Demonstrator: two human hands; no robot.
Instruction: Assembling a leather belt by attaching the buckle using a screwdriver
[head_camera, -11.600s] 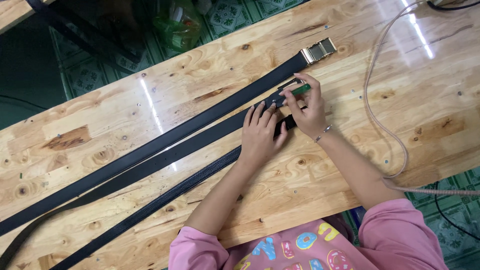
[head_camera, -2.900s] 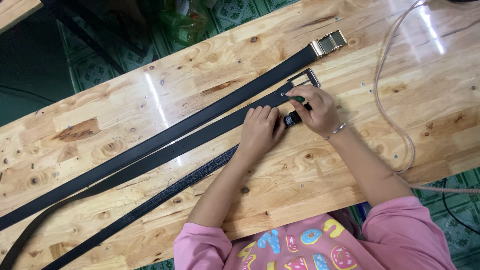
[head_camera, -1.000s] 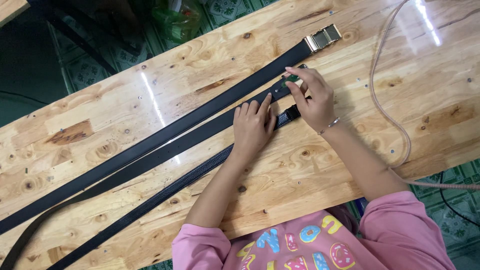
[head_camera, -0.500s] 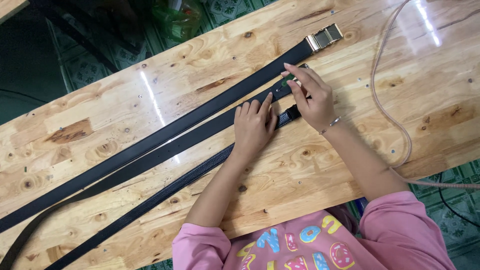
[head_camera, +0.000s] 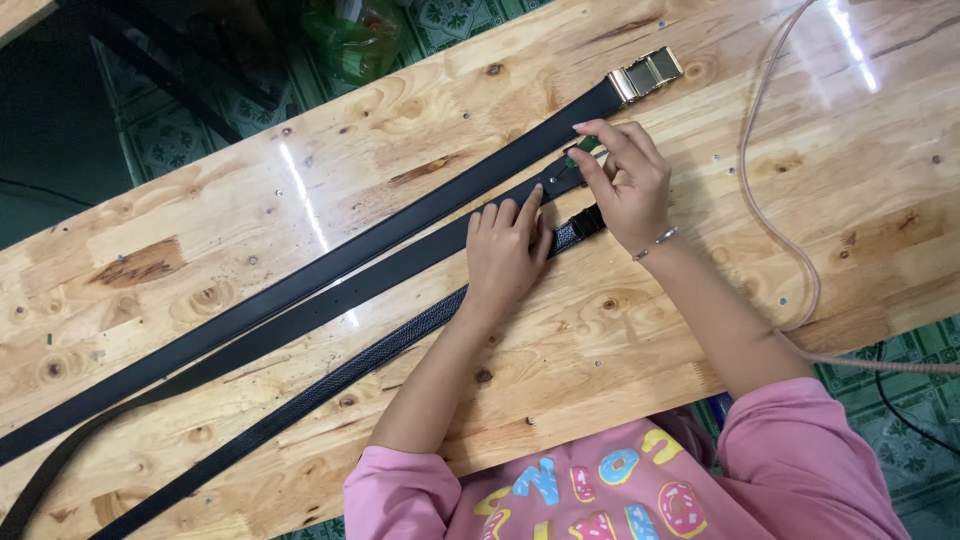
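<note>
Three black belts lie side by side across the wooden table (head_camera: 250, 170). The far belt (head_camera: 400, 225) ends in a gold buckle (head_camera: 648, 73). My left hand (head_camera: 505, 250) lies flat, fingers together, pressing the middle belt (head_camera: 330, 300) and the textured near belt (head_camera: 330, 385) down near their right ends. My right hand (head_camera: 625, 180) pinches a small green tool (head_camera: 583, 150) against the end of the middle belt. A thin bracelet sits on the right wrist.
A tan cord (head_camera: 775, 230) curves over the table's right side and runs off past the front edge. A green bag (head_camera: 350, 40) and dark objects sit on the patterned floor beyond the far edge.
My right hand has kept working the green tool at the middle belt's end and shifted slightly. My left hand has stayed pressing the belts.
</note>
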